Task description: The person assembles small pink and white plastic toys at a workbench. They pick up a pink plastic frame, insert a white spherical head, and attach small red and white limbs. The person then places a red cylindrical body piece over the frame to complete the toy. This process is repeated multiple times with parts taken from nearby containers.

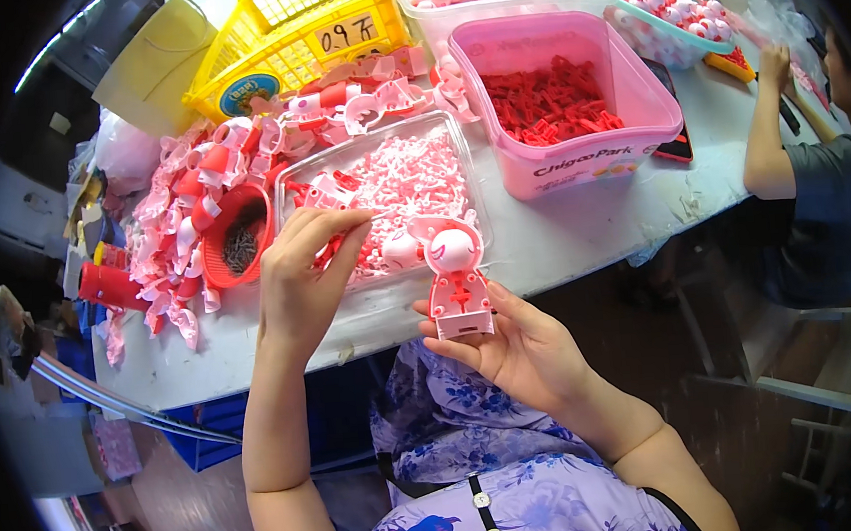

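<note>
Pink toy [456, 278] in right hand [520, 348]

I see a white rectangular paper label [347, 34] with dark handwriting on the yellow plastic basket's [282, 53] front, and a round blue-and-yellow sticker [236, 94] lower left on it. The pink plastic tub [576, 156] bears white printed lettering [582, 162] across its front wall.

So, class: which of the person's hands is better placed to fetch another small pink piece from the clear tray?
Probably the left hand: it hovers over the clear tray with fingertips pinched, while the right hand is cradling the pink toy figure.
</note>
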Action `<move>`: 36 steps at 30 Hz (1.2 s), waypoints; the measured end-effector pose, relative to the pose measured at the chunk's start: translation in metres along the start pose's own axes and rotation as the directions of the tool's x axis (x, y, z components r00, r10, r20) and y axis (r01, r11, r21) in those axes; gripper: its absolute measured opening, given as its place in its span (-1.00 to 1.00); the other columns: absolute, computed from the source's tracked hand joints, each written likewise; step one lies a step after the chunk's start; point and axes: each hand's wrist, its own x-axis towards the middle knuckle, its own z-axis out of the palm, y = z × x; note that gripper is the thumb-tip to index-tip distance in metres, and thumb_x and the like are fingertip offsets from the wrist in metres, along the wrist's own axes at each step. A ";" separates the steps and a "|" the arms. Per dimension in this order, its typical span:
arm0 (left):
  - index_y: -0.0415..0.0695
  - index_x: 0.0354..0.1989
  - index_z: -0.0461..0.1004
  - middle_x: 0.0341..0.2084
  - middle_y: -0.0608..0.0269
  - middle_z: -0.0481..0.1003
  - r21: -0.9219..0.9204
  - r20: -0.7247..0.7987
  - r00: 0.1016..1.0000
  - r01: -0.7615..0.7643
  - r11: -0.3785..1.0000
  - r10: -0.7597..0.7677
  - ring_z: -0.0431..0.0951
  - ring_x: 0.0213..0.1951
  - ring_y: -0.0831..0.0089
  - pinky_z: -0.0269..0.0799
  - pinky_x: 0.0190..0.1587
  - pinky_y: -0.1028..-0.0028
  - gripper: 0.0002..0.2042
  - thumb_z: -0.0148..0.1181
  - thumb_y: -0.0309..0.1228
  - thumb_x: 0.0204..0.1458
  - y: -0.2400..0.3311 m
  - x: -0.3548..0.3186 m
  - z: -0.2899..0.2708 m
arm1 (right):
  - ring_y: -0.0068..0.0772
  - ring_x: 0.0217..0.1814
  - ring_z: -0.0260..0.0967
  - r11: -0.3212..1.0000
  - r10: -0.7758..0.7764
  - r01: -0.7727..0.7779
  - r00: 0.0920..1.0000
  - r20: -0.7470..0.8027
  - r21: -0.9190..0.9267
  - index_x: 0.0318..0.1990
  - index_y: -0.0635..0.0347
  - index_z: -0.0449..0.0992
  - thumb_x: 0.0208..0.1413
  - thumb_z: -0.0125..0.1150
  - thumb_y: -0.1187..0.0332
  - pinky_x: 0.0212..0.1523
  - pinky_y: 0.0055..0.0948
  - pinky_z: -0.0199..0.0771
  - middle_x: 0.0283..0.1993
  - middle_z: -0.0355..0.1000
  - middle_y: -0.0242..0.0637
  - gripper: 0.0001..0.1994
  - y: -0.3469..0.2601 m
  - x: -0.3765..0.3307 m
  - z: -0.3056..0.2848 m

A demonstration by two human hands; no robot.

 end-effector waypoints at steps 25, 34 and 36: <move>-0.26 -0.40 0.55 -0.48 0.28 0.56 -0.560 0.445 0.821 0.567 0.604 -0.357 0.50 -0.45 0.64 0.40 -0.41 0.62 -0.89 0.32 -0.48 0.00 0.020 -0.023 -0.002 | -0.13 0.20 0.32 1.000 0.011 -0.012 0.999 0.037 0.023 0.23 0.24 0.08 0.38 -0.25 0.15 0.24 -0.19 0.37 0.17 0.25 -0.02 -0.58 0.007 0.003 0.007; -0.26 -0.41 0.53 -0.50 0.27 0.55 -0.522 0.481 0.787 0.611 0.595 -0.386 0.50 -0.47 0.63 0.39 -0.41 0.61 -0.90 0.31 -0.50 -0.01 0.021 -0.023 -0.005 | -0.12 0.21 0.32 1.000 -0.010 0.010 0.999 0.036 -0.005 0.22 0.23 0.04 0.37 -0.24 0.14 0.27 -0.16 0.34 0.18 0.24 -0.01 -0.58 0.012 0.003 0.005; -0.26 -0.40 0.53 -0.50 0.27 0.55 -0.486 0.406 0.848 0.515 0.706 -0.340 0.50 -0.46 0.63 0.39 -0.41 0.61 -0.90 0.30 -0.49 0.00 0.023 -0.026 -0.002 | -0.13 0.21 0.32 1.000 -0.019 0.019 0.999 0.033 -0.003 0.22 0.23 0.05 0.37 -0.23 0.14 0.27 -0.17 0.35 0.18 0.24 -0.01 -0.58 0.013 0.003 0.005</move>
